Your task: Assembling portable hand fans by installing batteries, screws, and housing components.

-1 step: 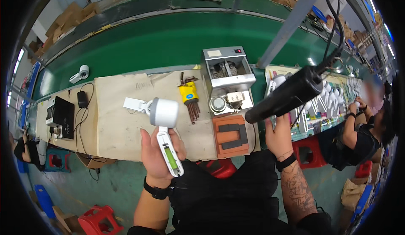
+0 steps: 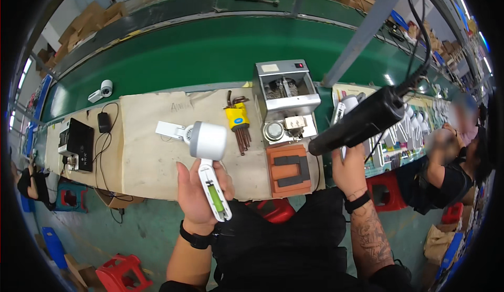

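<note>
My left hand [image 2: 197,200] holds a white handheld fan [image 2: 208,141] by its handle. The handle faces up uncovered and shows a green battery cell [image 2: 214,195] inside. A white flap [image 2: 170,130] sticks out to the left of the fan head. My right hand [image 2: 350,174] is at the bench's front edge, partly behind a hanging black electric screwdriver [image 2: 359,121]. A small white piece [image 2: 344,152] shows between its thumb and fingers; the screwdriver hides the rest, so I cannot tell what it is.
Brown cardboard [image 2: 157,171] covers the bench. On it are hex keys in a yellow holder [image 2: 237,116], a metal screw feeder [image 2: 286,90] and an orange-brown block [image 2: 275,179]. Another fan [image 2: 106,88] lies on the green belt. Several white fans [image 2: 407,126] lie at right, near a seated co-worker [image 2: 446,174].
The view has shifted slightly, so the bench things appear a little farther right. My hands keep the same hold. The co-worker's hands at right have moved and are blurred.
</note>
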A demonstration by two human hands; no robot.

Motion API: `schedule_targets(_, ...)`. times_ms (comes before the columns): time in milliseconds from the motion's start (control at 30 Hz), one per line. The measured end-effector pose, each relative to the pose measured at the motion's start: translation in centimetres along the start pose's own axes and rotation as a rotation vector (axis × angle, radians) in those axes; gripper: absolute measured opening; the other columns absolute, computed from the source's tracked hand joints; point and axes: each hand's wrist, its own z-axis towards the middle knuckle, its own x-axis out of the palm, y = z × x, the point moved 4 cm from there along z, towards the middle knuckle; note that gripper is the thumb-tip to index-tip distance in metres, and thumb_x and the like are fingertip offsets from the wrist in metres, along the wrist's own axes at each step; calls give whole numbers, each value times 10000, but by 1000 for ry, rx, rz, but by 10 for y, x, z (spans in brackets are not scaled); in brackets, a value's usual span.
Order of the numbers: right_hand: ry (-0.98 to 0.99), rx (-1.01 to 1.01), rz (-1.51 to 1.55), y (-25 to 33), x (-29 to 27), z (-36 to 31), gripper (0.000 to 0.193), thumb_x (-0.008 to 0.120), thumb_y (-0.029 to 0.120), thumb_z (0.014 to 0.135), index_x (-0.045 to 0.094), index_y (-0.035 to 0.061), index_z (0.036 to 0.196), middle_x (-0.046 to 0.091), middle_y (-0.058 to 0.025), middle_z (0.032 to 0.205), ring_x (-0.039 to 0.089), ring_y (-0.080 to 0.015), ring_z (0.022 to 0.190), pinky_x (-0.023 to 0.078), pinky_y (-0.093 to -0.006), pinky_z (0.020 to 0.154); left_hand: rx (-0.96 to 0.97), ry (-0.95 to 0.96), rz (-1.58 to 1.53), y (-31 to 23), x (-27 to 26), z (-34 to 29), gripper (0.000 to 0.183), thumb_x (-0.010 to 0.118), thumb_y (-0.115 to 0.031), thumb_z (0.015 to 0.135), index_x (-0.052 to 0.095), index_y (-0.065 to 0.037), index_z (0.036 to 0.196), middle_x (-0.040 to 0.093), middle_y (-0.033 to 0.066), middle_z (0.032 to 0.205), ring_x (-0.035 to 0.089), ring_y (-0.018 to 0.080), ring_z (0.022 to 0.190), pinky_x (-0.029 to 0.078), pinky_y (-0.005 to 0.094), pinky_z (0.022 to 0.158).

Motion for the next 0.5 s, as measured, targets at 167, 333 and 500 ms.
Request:
schedule_targets(167, -385, -49, 1196, 77, -38, 22, 632, 539, 308, 1039, 329, -28, 1532, 571, -220, 1390, 487, -322, 1359, 352, -468, 1131, 68, 52, 106, -10, 9, -6, 746, 246, -745, 1006, 520, -57, 1099, 490, 65, 668, 460, 192, 502, 370, 329, 529)
schedule_targets(333, -118, -119, 1089, 119, -40, 52, 867, 662, 408, 986, 175, -13, 1566, 603, -114, 987, 622, -200, 814, 528, -344, 785, -105, 225, -281, 19, -3, -2, 551, 358, -564, 1069, 518, -65, 1237, 488, 51, 721, 465, 162, 603, 391, 314, 561)
schedule_targets(500, -224, -48, 1346, 137, -80, 56, 926, 824, 384, 876, 211, 52, 1485, 655, -185, 950, 677, -234, 782, 570, -364, 698, -411, 55, -437, 41, 19, -5, 443, 355, -449, 1098, 518, -92, 1304, 542, 92, 849, 511, 204, 663, 449, 351, 617)
